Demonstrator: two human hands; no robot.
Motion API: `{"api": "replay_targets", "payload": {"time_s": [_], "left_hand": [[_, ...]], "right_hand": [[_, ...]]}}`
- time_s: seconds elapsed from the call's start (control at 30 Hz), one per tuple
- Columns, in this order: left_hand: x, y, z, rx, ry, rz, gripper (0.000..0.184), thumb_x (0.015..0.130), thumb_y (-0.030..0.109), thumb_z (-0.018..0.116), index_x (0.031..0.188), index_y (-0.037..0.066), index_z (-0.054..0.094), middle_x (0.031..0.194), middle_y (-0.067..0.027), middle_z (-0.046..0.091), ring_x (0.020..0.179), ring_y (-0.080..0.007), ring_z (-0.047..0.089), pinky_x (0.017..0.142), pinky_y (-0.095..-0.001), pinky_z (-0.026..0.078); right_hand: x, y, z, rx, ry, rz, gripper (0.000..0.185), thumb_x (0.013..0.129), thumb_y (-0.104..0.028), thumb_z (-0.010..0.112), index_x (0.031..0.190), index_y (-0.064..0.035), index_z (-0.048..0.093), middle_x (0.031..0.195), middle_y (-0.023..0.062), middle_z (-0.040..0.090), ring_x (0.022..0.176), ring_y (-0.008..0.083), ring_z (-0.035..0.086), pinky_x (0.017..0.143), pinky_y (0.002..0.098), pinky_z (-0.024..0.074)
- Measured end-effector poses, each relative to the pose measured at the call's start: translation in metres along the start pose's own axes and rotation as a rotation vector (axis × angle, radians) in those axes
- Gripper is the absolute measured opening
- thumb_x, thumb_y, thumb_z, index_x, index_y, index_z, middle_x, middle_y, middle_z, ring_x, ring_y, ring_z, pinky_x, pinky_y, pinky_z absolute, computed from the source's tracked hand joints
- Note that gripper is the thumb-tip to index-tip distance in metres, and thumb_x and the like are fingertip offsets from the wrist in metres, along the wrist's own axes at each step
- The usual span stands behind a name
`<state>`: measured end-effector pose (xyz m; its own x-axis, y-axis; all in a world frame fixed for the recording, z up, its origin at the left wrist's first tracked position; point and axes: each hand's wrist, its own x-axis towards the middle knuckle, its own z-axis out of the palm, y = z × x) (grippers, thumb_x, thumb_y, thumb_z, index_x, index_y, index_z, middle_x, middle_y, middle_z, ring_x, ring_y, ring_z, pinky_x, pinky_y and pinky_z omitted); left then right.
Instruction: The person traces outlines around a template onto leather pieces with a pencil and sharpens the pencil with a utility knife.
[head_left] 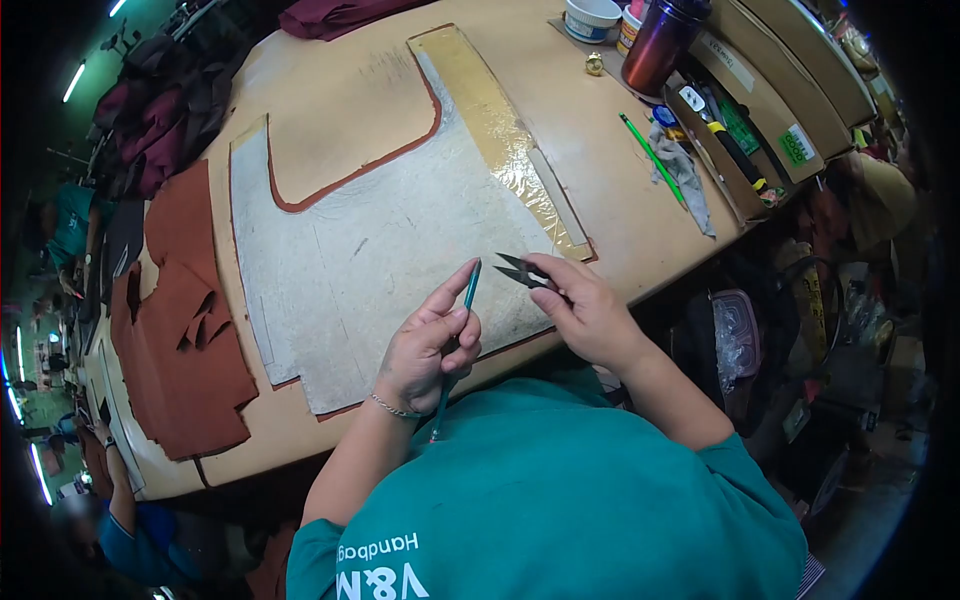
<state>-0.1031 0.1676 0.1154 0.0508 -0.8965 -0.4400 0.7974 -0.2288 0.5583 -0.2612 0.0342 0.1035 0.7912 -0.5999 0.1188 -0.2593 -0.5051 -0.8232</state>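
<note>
My left hand (425,350) is closed around a thin teal stick-like piece (471,285), its upper end at my outstretched fingertip and its lower part hanging toward my shirt. Whether it is a pencil or a stiff cord, I cannot tell. In my right hand (590,310) is a pair of dark thread snips (517,271), the blades spread and pointing at the teal piece without touching it. Under both hands lies a large pale grey template (390,235), with reddish-brown material (435,118) showing along its edges and a yellow taped strip (490,115) on one side.
Reddish-brown cut pieces (190,340) lie at left beside dark and maroon cloth (150,130). At right are a green pencil (652,160), a grey rag (690,190), a purple-red tumbler (665,45) and a cardboard box (725,150) of tools. Another person (150,530) is at lower left.
</note>
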Motion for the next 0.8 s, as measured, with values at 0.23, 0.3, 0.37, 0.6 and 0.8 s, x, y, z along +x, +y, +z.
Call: {"api": "replay_targets", "payload": {"time_s": [0.23, 0.3, 0.37, 0.6, 0.8], "left_hand": [[-0.008, 0.001, -0.002, -0.013, -0.027, 0.018, 0.049, 0.09, 0.01, 0.038, 0.137, 0.015, 0.025, 0.068, -0.0009, 0.043, 0.047, -0.0059, 0.033, 0.043, -0.0156, 0.025], [-0.009, 0.001, -0.002, -0.023, -0.036, 0.016, 0.049, 0.09, 0.01, 0.037, 0.137, 0.015, 0.025, 0.067, -0.0008, 0.042, 0.047, -0.006, 0.033, 0.043, -0.0156, 0.025], [-0.01, 0.002, -0.001, -0.029, -0.038, 0.013, 0.049, 0.091, 0.01, 0.037, 0.137, 0.015, 0.025, 0.067, -0.0008, 0.042, 0.047, -0.0059, 0.032, 0.043, -0.0157, 0.025], [-0.014, 0.002, 0.006, 0.039, -0.041, 0.001, 0.049, 0.091, 0.012, 0.038, 0.137, 0.015, 0.023, 0.067, -0.0006, 0.043, 0.044, -0.0047, 0.032, 0.039, -0.016, 0.026], [-0.01, 0.002, 0.006, 0.151, 0.116, 0.105, 0.047, 0.09, 0.011, 0.04, 0.135, 0.01, 0.028, 0.071, -0.0027, 0.051, 0.046, -0.0049, 0.038, 0.042, -0.015, 0.031]], "right_hand": [[0.008, -0.013, 0.012, -0.022, -0.012, -0.026, 0.029, 0.085, -0.02, 0.053, 0.11, -0.0052, 0.051, 0.083, 0.015, 0.055, 0.076, 0.0306, 0.056, 0.067, 0.037, 0.0449], [0.007, -0.014, 0.012, -0.031, -0.015, -0.023, 0.028, 0.085, -0.02, 0.053, 0.109, -0.0051, 0.052, 0.082, 0.0152, 0.055, 0.075, 0.0315, 0.056, 0.066, 0.0376, 0.045], [0.008, -0.017, 0.01, -0.053, -0.023, -0.01, 0.028, 0.085, -0.019, 0.053, 0.108, -0.0049, 0.052, 0.082, 0.0154, 0.055, 0.074, 0.0322, 0.055, 0.066, 0.038, 0.0451], [0.02, 0.017, 0.009, -0.26, 0.221, 0.018, 0.027, 0.083, -0.018, 0.054, 0.107, -0.0045, 0.052, 0.082, 0.0169, 0.056, 0.075, 0.034, 0.055, 0.066, 0.0391, 0.0451], [0.007, -0.018, 0.004, -0.057, 0.09, -0.089, 0.03, 0.082, -0.017, 0.056, 0.109, -0.0054, 0.052, 0.079, 0.0144, 0.054, 0.071, 0.0315, 0.055, 0.063, 0.0379, 0.0447]]}}
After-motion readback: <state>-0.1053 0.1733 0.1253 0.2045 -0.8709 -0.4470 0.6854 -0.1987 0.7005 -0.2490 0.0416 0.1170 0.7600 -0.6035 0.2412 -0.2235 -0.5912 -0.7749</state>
